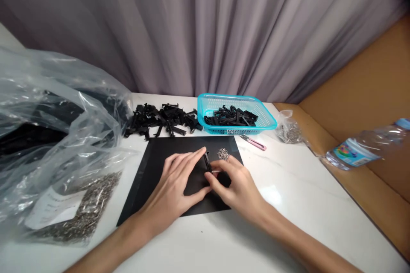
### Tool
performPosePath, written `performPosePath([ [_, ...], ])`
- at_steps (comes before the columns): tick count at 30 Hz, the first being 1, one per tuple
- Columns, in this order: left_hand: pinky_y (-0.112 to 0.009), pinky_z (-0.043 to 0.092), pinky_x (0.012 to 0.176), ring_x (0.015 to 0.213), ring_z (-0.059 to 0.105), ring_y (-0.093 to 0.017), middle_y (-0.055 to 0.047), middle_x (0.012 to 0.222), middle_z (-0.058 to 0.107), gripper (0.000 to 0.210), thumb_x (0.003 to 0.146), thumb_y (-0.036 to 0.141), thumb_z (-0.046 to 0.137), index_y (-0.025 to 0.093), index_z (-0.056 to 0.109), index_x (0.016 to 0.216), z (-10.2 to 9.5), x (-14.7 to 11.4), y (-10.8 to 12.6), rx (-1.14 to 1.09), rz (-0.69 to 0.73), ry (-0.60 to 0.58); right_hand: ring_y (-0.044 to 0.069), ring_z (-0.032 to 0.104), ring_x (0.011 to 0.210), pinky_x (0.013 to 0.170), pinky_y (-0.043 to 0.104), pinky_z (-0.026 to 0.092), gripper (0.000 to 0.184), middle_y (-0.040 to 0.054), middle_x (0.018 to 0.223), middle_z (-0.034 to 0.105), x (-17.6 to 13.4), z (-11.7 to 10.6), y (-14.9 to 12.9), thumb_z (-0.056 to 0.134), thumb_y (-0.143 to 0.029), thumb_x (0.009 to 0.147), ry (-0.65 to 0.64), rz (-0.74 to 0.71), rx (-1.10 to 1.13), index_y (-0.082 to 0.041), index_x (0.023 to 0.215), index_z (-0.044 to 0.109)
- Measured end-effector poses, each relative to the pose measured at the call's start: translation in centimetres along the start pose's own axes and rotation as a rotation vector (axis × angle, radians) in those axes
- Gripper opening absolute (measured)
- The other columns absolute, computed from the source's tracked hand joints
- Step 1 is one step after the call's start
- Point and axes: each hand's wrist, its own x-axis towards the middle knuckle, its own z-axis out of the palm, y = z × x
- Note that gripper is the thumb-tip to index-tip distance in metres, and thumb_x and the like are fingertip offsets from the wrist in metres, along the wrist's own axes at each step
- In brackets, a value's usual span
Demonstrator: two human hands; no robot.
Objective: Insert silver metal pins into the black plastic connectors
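A small, narrow black plastic part point(207, 162) stands tilted between my hands above a black mat point(141, 187). My left hand point(176, 183) has its fingers stretched out and its thumb apart, the index fingertip close to the part's upper end. With thumb and index finger bent together, my right hand point(238, 179) pinches at the part's lower end. A thin pale sliver and a dark rounded shape show under the right fingers; I cannot tell what they are. Just beyond that hand lies a little pile of small silvery screws point(222, 154).
Loose black parts point(163, 118) lie behind the mat, beside a blue basket point(200, 113) holding more. A pink-handled cutter point(256, 143), a bag of small metal pieces point(290, 130) and a water bottle point(355, 151) are rightward. Large clear bags point(73, 136) and bagged metal pieces point(92, 209) fill the left.
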Motion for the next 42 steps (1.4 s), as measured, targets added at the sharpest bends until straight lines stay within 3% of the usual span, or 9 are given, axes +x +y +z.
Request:
performPosePath([
  [3,-0.048,0.037,0.112,0.129,0.054,-0.03,-0.009,0.148,0.057,0.08,0.096,0.041,0.066,0.031,0.022,0.162,0.2,0.1,-1.2,0.074,0.008,0.032,0.025,0.061,0.087,0.078,0.038,0.048,0.017,0.0064,0.092,0.077,2.8,-1.5,1.7,0.058,-0.029,0.102,0.128,-0.085,-0.163,-0.022,0.099,0.073],
  [8,-0.046,0.039,0.11,0.121,0.058,-0.027,-0.007,0.135,0.064,0.059,0.099,0.038,0.062,0.029,0.038,0.153,0.2,0.4,-2.9,0.106,-0.006,0.106,0.026,0.059,0.086,0.077,0.037,0.045,0.025,0.007,0.086,0.077,8.1,-4.8,4.6,0.057,-0.035,0.102,0.329,-0.117,-0.284,-0.02,0.094,0.075],
  [14,-0.044,0.042,0.103,0.114,0.059,-0.026,-0.001,0.122,0.069,0.027,0.098,0.032,0.062,0.028,0.058,0.124,0.0,0.4,-2.7,0.053,-0.071,0.137,0.02,0.059,0.07,0.068,0.032,0.044,0.036,0.0028,0.073,0.073,10.7,-6.0,5.5,0.054,-0.045,0.103,0.378,-0.012,-0.073,-0.019,0.088,0.074],
  [18,-0.044,0.041,0.103,0.111,0.06,-0.026,0.0,0.119,0.07,0.023,0.096,0.03,0.063,0.028,0.059,0.119,0.1,0.4,-2.4,0.033,-0.08,0.143,0.025,0.059,0.085,0.076,0.036,0.045,0.034,0.0073,0.095,0.077,11.1,-5.9,5.8,0.048,-0.04,0.106,0.386,-0.058,-0.376,-0.019,0.105,0.075],
  [21,-0.043,0.042,0.103,0.11,0.062,-0.025,0.0,0.116,0.07,0.019,0.097,0.029,0.063,0.027,0.06,0.115,0.1,0.4,-2.4,0.015,-0.101,0.173,0.027,0.058,0.093,0.08,0.038,0.045,0.034,0.0104,0.112,0.075,10.3,-4.6,5.0,0.045,-0.034,0.108,0.396,-0.138,-0.629,-0.02,0.117,0.074],
  [23,-0.042,0.042,0.102,0.108,0.063,-0.024,0.0,0.113,0.071,0.016,0.096,0.028,0.063,0.026,0.06,0.112,0.2,0.3,-2.5,0.007,-0.109,0.194,0.026,0.058,0.092,0.082,0.037,0.045,0.035,0.0113,0.106,0.073,9.2,-2.9,4.0,0.042,-0.03,0.109,0.37,-0.23,-0.67,-0.018,0.109,0.074],
  [27,-0.041,0.041,0.098,0.1,0.064,-0.023,0.0,0.102,0.07,0.011,0.096,0.028,0.063,0.024,0.059,0.106,0.4,0.4,-2.6,0.018,-0.128,0.243,0.025,0.062,0.087,0.08,0.036,0.046,0.035,0.01,0.09,0.072,7.4,1.3,1.5,0.038,-0.026,0.11,0.062,-0.34,-0.717,-0.017,0.102,0.072],
  [32,-0.041,0.039,0.09,0.077,0.061,-0.021,0.002,0.076,0.06,0.018,0.103,0.029,0.046,0.022,0.054,0.088,-0.3,0.9,-3.4,0.11,-0.214,0.292,0.022,0.073,0.092,0.072,0.03,0.05,0.038,0.0118,0.112,0.074,9.0,5.2,-0.7,0.041,-0.02,0.107,-0.259,-0.137,-0.682,-0.016,0.145,0.048],
  [42,-0.044,0.039,0.09,0.078,0.066,-0.024,-0.001,0.079,0.069,0.019,0.102,0.03,0.042,0.022,0.053,0.088,-1.1,1.6,-6.2,0.095,-0.323,0.344,0.024,0.077,0.089,0.067,0.028,0.045,0.019,0.0133,0.099,0.079,12.4,6.9,-2.3,0.046,-0.02,0.105,-0.209,0.048,-0.685,-0.015,0.118,0.058],
])
